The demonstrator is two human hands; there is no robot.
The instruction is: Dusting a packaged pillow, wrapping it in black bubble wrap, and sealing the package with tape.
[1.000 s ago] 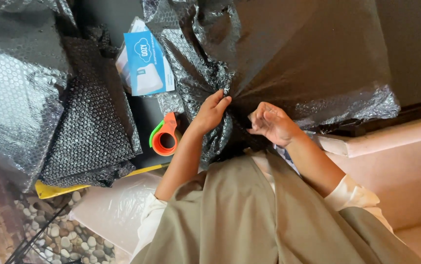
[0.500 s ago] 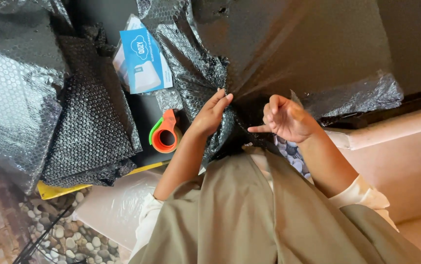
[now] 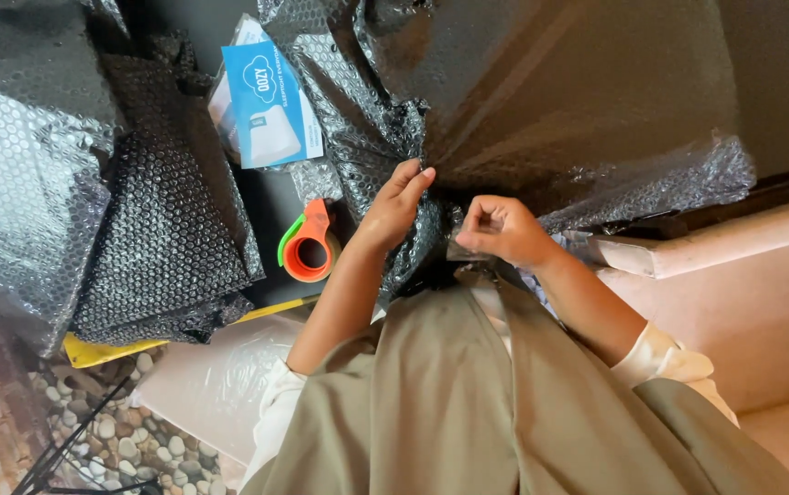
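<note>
A large parcel wrapped in black bubble wrap [image 3: 578,101] lies in front of me, its wrap gathered into a bunch at the near edge. My left hand [image 3: 394,209] presses and grips that bunch from the left, fingers pointing up. Just to the right, my right hand [image 3: 497,229] is curled, pinching a fold of the same wrap between thumb and fingers. The two hands are a few centimetres apart. My olive garment [image 3: 468,403] covers the lower part of the parcel edge.
An orange and green tape dispenser [image 3: 307,247] lies left of my left hand. A blue and white packet [image 3: 270,105] sits above it. Piles of black bubble wrap [image 3: 165,220] fill the left. A pink cushion [image 3: 752,302] is at the right; pebbled floor [image 3: 119,449] lies below.
My right hand lifted and spread its fingers half a second ago, then came back down and closed on the wrap fold. The left hand stayed on the bunch.
</note>
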